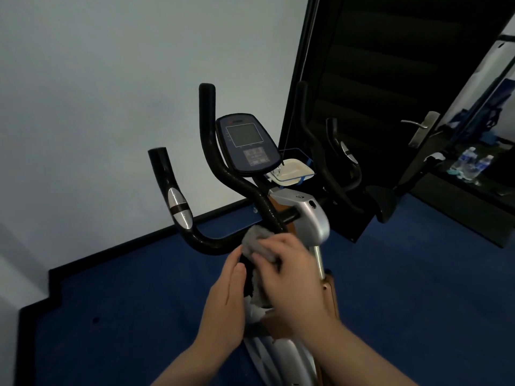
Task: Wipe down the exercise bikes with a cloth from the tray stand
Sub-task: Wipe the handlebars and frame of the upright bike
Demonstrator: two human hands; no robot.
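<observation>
An exercise bike stands in front of me, with black curved handlebars and a dark console above them. My right hand grips a grey cloth and presses it against the handlebar where it meets the silver stem. Beside it, my left hand has straight fingers resting against the dark part just below the cloth. A tray stand holding a pale tray sits behind the bike, to the right of the console.
A second bike's black handlebars and saddle stand at the right, before a dark open door with a metal handle. Water bottles sit on a dark surface far right. Blue carpet meets a pale wall on the left.
</observation>
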